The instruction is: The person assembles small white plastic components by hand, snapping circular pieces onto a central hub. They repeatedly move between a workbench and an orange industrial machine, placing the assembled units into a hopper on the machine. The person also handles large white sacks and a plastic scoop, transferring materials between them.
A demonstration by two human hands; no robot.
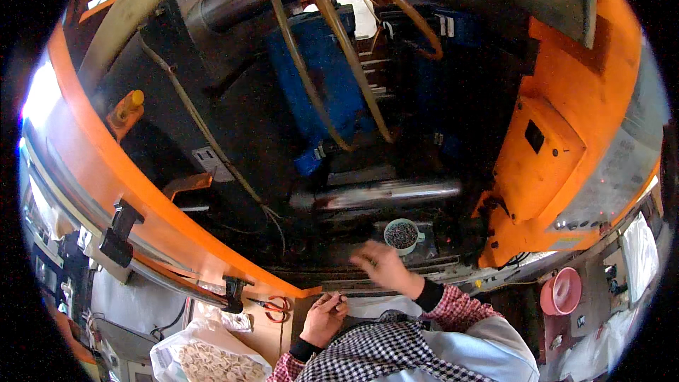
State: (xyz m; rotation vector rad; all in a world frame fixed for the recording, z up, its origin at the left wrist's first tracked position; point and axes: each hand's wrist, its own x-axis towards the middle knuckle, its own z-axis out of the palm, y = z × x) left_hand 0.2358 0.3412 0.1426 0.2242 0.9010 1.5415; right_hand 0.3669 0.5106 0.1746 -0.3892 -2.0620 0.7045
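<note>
My left hand is closed at the front edge of the machine, its fingers pinched together around something small and dark that I cannot make out. Farther forward and to the right, my right hand reaches over the machine's lower ledge. Motion smears its fingers, so whether they hold anything is unclear. Just beyond it stands a pale green mug filled with small dark grey pieces; the hand appears apart from it. Red-handled pliers lie on a brown board left of my left hand.
An orange machine door slants along the left, and an orange housing stands at right. Ahead, a shiny metal bar crosses below hanging hoses. A white bag of beige pieces sits lower left; a pink bucket stands right.
</note>
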